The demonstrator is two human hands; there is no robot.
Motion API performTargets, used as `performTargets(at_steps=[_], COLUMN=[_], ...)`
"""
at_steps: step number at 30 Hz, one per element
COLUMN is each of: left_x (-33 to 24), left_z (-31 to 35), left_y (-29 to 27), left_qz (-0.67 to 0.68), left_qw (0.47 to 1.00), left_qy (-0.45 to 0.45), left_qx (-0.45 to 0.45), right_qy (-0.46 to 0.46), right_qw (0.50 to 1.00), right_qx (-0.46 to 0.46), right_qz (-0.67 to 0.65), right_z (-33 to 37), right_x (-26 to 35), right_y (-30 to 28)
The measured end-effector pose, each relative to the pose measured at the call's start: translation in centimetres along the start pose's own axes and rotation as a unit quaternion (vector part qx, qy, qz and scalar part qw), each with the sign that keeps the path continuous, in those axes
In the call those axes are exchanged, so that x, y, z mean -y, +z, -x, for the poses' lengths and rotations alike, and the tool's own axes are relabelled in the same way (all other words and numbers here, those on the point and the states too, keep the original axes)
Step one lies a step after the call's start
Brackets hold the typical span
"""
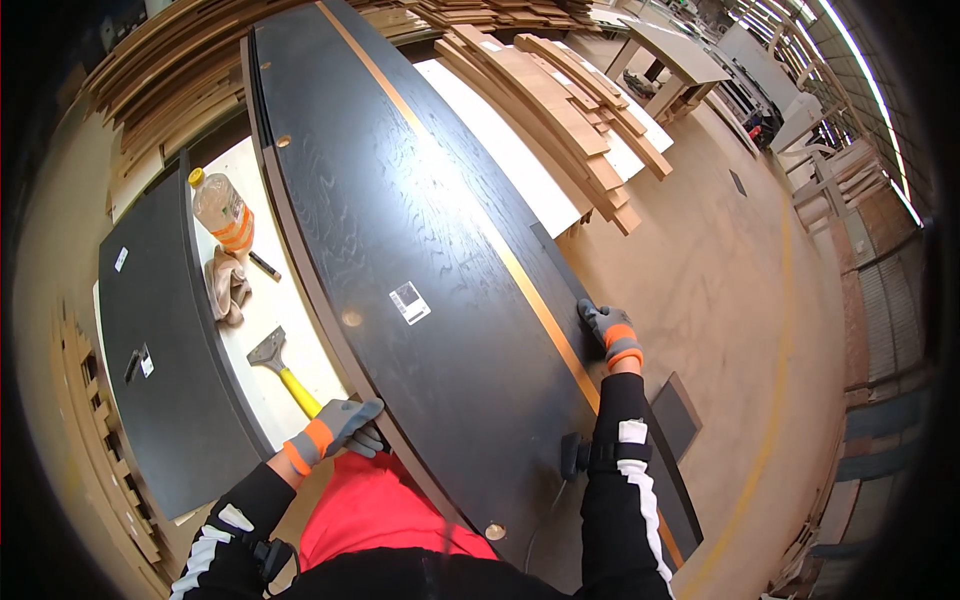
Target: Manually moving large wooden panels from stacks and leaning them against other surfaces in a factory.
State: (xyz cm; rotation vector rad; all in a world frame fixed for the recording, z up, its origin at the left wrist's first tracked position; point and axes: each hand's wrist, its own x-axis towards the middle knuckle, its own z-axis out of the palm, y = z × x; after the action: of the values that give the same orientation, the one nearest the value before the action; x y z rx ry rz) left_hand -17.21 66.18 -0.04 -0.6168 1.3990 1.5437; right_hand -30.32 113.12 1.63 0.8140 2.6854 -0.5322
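Observation:
A long dark wood-grain panel (460,360) lies before me, with a gold stripe (515,275) along its length and round holes near its left edge. My left hand (350,426), in a grey glove with an orange cuff, grips that left edge, thumb on top and fingers partly hidden below. On the opposite edge my right hand (605,328), gloved alike, is closed round the rim; its fingertips are hidden. Just beyond my left hand is a scraper (298,390) with a yellow handle and a wide metal blade. A white label (409,303) sits on the panel.
Left of the panel, a white surface (290,300) carries a yellow-capped bottle (226,215), a crumpled cloth (228,288) and a small dark stick (265,265). Another dark panel (175,320) stands further left. Stacked boards (550,110) lie at the far right; a dark piece (677,415) is low beside my right forearm.

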Motion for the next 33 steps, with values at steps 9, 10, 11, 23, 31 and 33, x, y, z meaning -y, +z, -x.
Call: performTargets(at_steps=[9, 10, 11, 23, 31, 33], left_x=[3.0, 2.9, 2.9, 2.1, 9.6, 10.4], left_z=[-0.4, 0.0, 0.3, 2.6, 2.9, 3.5], left_y=[0.9, 0.7, 0.6, 2.4, 2.6, 3.1], left_qz=[0.143, 0.12, 0.123, 0.124, -0.006, -0.047], left_qw=[0.984, 0.987, 0.983, 0.973, 0.991, 0.991], left_qy=[0.064, 0.053, 0.066, 0.135, 0.103, 0.061], left_qx=[0.088, 0.088, 0.122, 0.14, 0.085, 0.111], right_qy=[-0.006, -0.002, -0.015, -0.031, 0.008, 0.029], right_qw=[1.0, 1.0, 0.999, 0.99, 0.995, 0.995], right_qx=[0.017, 0.02, -0.023, -0.136, -0.091, -0.063], right_qz=[0.025, 0.023, 0.025, -0.028, -0.047, -0.072], right_z=[1.5, 2.3, 3.0, 10.4, 16.1, 17.8], right_x=[-0.1, -0.3, -0.4, -2.7, -9.2, -11.1], right_y=[0.1, 0.5, 0.9, 3.3, 3.5, 3.3])
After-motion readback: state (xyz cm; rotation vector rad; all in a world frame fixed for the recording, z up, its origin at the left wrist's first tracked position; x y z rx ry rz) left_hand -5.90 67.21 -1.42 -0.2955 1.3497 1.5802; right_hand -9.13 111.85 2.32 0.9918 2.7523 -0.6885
